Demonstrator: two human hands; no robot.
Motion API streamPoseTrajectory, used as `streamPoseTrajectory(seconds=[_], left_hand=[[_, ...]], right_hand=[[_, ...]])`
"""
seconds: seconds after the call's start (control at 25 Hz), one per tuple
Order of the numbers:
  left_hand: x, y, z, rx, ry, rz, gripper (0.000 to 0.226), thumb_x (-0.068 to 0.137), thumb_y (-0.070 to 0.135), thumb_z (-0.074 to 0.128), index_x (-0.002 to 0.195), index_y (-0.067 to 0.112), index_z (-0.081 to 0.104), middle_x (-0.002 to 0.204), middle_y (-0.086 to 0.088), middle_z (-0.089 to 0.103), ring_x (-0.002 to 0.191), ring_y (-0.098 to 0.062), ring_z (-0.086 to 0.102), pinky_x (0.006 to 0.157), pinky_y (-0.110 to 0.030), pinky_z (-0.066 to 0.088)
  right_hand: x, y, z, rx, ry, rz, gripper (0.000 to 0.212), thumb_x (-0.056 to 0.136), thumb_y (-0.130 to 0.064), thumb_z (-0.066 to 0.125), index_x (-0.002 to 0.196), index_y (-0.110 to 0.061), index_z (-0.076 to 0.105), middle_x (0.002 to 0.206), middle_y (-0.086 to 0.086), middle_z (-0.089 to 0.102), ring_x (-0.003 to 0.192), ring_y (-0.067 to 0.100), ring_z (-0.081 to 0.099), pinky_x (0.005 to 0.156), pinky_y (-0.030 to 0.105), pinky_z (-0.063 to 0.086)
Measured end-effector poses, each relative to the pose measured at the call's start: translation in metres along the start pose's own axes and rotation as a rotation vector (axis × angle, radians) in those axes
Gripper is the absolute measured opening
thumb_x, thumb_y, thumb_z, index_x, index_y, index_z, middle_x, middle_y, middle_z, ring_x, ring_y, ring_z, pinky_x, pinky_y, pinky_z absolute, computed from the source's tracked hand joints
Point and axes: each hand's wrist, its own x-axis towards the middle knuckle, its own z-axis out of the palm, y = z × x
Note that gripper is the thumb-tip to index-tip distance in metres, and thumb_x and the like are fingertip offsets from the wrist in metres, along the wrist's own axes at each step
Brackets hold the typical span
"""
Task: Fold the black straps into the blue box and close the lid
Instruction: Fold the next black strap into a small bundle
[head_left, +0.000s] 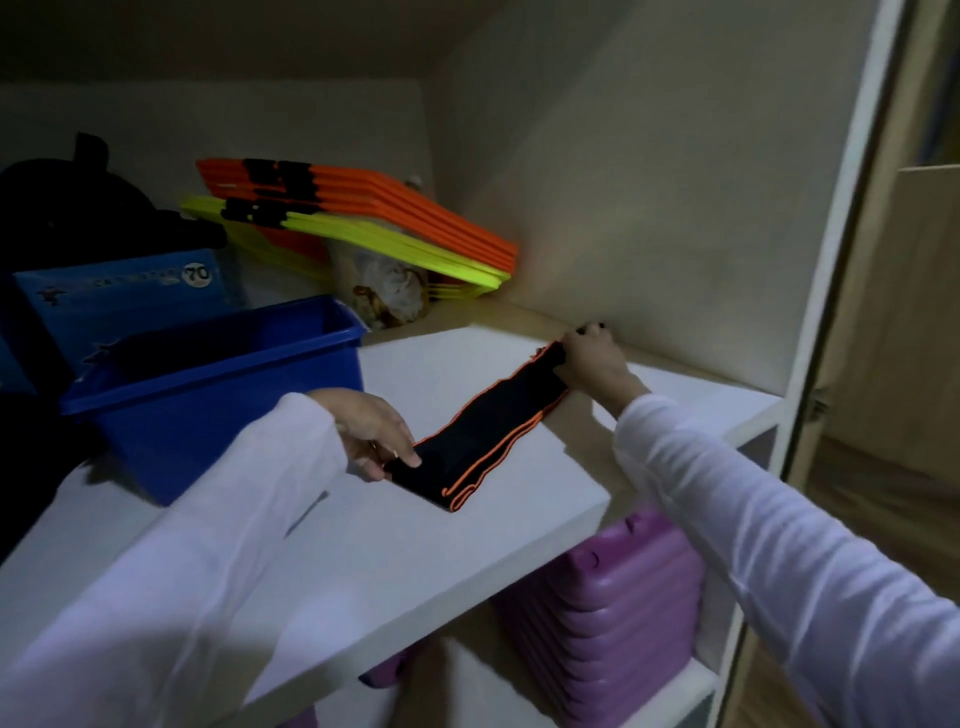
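A black strap with orange edging lies folded in layers and stretched flat across the white shelf. My left hand pinches its near end between thumb and fingers. At the far end, close to the cupboard wall, my right hand grips the strap. The blue box stands open on the shelf to the left of the strap, its inside dark. I cannot pick out a lid for it.
Orange and yellow flat frames lean at the back, beside a plastic bag. A blue carton and a black bag sit behind the box. A purple case stands below the shelf. The cupboard's side panel rises at right.
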Motion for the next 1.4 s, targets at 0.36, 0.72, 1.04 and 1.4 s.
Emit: streamPoseTrajectory(seconds=[0.36, 0.72, 1.04, 1.4], left_hand=[[-0.021, 0.018, 0.044, 0.019, -0.013, 0.094, 0.025, 0.085, 0.018, 0.066, 0.1, 0.0, 0.061, 0.06, -0.011, 0.057, 0.041, -0.014, 0.045, 0.046, -0.022, 0.045], [-0.056, 0.022, 0.086, -0.071, 0.119, 0.129, 0.041, 0.086, 0.024, 0.065, 0.109, -0.006, 0.051, 0.056, -0.016, 0.054, 0.037, -0.015, 0.035, 0.047, -0.024, 0.041], [-0.062, 0.023, 0.099, -0.159, 0.169, 0.199, 0.032, 0.086, 0.021, 0.066, 0.079, -0.006, 0.051, 0.04, -0.014, 0.056, 0.031, -0.014, 0.037, 0.044, -0.022, 0.039], [-0.073, 0.014, 0.103, -0.242, 0.225, 0.273, 0.03, 0.081, 0.005, 0.069, 0.097, 0.012, 0.045, 0.06, -0.016, 0.056, 0.03, -0.012, 0.045, 0.037, -0.019, 0.04]], right_hand=[[-0.092, -0.029, -0.009, 0.169, -0.264, -0.034, 0.04, 0.094, -0.031, 0.049, 0.115, 0.0, 0.061, 0.108, 0.017, 0.065, 0.1, 0.032, 0.059, 0.072, 0.029, 0.037], [-0.134, -0.047, -0.033, 0.254, -0.287, 0.118, 0.037, 0.09, -0.014, 0.053, 0.057, -0.008, 0.036, 0.062, 0.005, 0.039, 0.059, 0.019, 0.041, 0.046, 0.02, 0.025], [-0.133, -0.05, -0.034, 0.278, -0.273, 0.08, 0.039, 0.091, -0.021, 0.053, 0.114, 0.01, 0.061, 0.118, 0.022, 0.063, 0.112, 0.034, 0.057, 0.089, 0.034, 0.047], [-0.137, -0.032, -0.035, 0.313, -0.238, 0.087, 0.036, 0.088, -0.027, 0.059, 0.087, 0.009, 0.063, 0.09, 0.022, 0.064, 0.084, 0.026, 0.056, 0.07, 0.028, 0.039]])
